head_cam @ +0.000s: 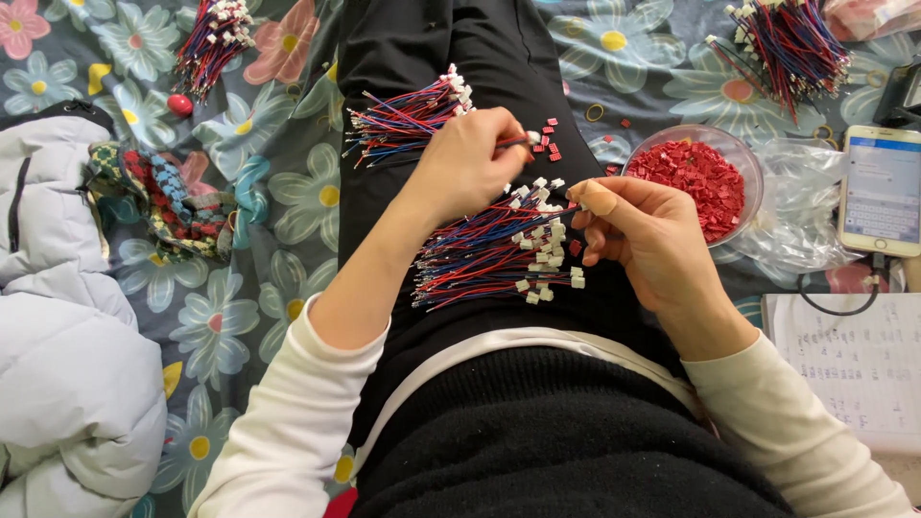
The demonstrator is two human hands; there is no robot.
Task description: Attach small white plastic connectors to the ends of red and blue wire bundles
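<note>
**A:** We see the left hand curled shut, pinching one thin wire with a small white plastic plug at its tip, just above the loose heap of red, blue and black wires with white plugs on the black-trousered lap. The right hand, a plaster on its thumb, rests half closed against the heap's plug end — whether it grips anything we cannot tell.

**B:** Our worry would be that heap. It lies on a sloping thigh, the wires are slick and springy, so a knee shift could slide it onto the flowered bedspread.

**A:** Likewise the few tiny red plastic caps scattered on the trousers — hard, angular, easy to flick away. The clear round bowl of red caps sits on soft bedding beside the right hand; we judge a nudge could tip it.

**B:** And a smaller bundle of wires rests farther up the leg.
</note>
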